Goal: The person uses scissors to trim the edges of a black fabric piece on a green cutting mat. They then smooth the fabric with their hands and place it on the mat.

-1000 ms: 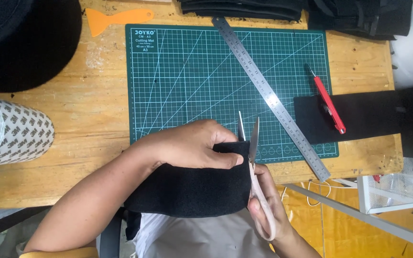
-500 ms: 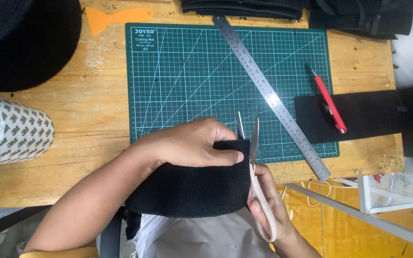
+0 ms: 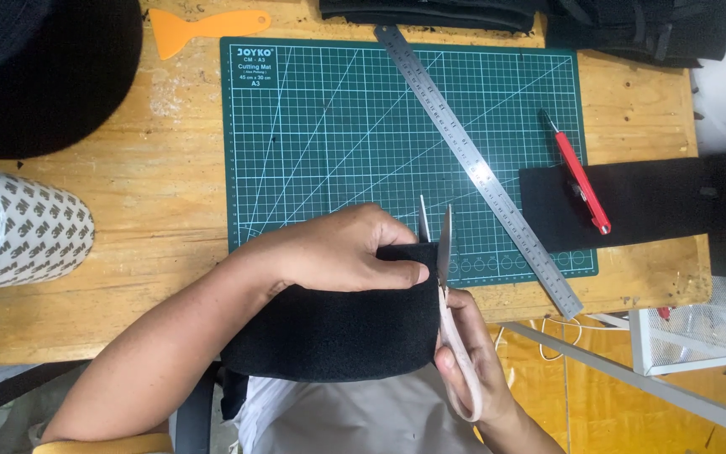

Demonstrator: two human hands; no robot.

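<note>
Head view shows the left hand (image 3: 342, 248) with its grip clamped on the top edge of a black fabric piece (image 3: 338, 328), thumb and fingers pinching it at the near edge of the worktop (image 3: 153, 244). The right hand (image 3: 472, 353) has its grip closed around the pale handles of a pair of scissors (image 3: 447, 286), whose blades stand apart, pointing away from the person, at the fabric's right edge. The fabric hangs partly over the worktop's edge. Just beyond lies a green cutting mat (image 3: 338, 126), crossed by a steel ruler (image 3: 481, 168). To the right a red utility knife (image 3: 577, 172) rests on a black strip (image 3: 632, 202); a tape roll (image 3: 18, 227) sits far left, an orange scraper (image 3: 207, 23) at the top.
</note>
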